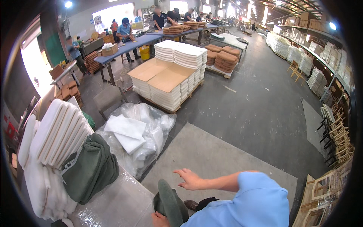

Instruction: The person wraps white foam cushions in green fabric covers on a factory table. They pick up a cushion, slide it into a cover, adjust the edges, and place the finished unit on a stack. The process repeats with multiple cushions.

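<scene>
At the lower edge, my left hand (pixel 160 220) grips a dark green fabric cushion cover (pixel 170 202), its fingers closed on the cover's near side. The cover stands up partly folded over the corner of the plastic-covered work table (pixel 106 202). My right hand (pixel 188 179) is held in the air just above and to the right of the cover, fingers apart and nothing in them. More dark green covers (pixel 92 170) lie heaped on the table at the left. Behind and beside that heap are stacked white cushion pads (pixel 62 130).
A clear plastic bag of white padding (pixel 138 132) sits on the floor past the table. Beyond it stands a pallet of white pads with cardboard sheets (pixel 162 73). Brown cushions (pixel 223 58) fill another pallet. People work along blue tables (pixel 141 41). Chair frames (pixel 338 132) line the right.
</scene>
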The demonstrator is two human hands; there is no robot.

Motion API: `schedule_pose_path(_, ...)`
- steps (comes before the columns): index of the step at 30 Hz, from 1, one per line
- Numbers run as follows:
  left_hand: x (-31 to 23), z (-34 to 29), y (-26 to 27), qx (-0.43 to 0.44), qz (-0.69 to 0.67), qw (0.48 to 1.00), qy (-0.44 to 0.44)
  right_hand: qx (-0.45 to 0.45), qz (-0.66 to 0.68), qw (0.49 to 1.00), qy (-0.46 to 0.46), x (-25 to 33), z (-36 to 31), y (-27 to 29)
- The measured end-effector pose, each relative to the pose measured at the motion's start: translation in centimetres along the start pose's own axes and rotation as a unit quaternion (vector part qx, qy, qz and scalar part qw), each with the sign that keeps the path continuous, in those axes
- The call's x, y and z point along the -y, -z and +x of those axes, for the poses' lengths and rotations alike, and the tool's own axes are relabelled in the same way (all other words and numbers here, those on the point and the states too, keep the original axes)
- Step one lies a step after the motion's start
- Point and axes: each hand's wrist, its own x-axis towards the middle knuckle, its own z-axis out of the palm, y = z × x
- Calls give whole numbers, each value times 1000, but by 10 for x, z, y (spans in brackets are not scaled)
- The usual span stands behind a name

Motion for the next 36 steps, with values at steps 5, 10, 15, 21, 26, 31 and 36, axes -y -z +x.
schedule_pose_path(5, -9, -11, 6, 63, -23, 995, 71, 118, -174, 851, 481, 113, -46, 54)
schedule_pose_path(10, 19, 11, 43, 235, -288, 928, 30, 287, -267, 702, 595, 128, -53, -32)
schedule_pose_path(15, 82, -43, 109, 277, -487, 784, 267, 333, -311, 728, 512, 128, -36, -41)
schedule_pose_path(21, 78, -83, 75, 161, -667, 636, 353, 237, -134, 882, 384, 142, -18, 9)
schedule_pose_path(26, 55, -66, 63, 120, -770, 574, 250, 143, -4, 956, 257, 155, -14, 46)
schedule_pose_path(31, -14, 11, 120, 78, -651, 733, 181, 32, 188, 960, 204, 169, -24, 65)
schedule_pose_path(36, -74, 82, 166, -60, -625, 776, 58, -33, 357, 921, 153, 187, -43, 27)
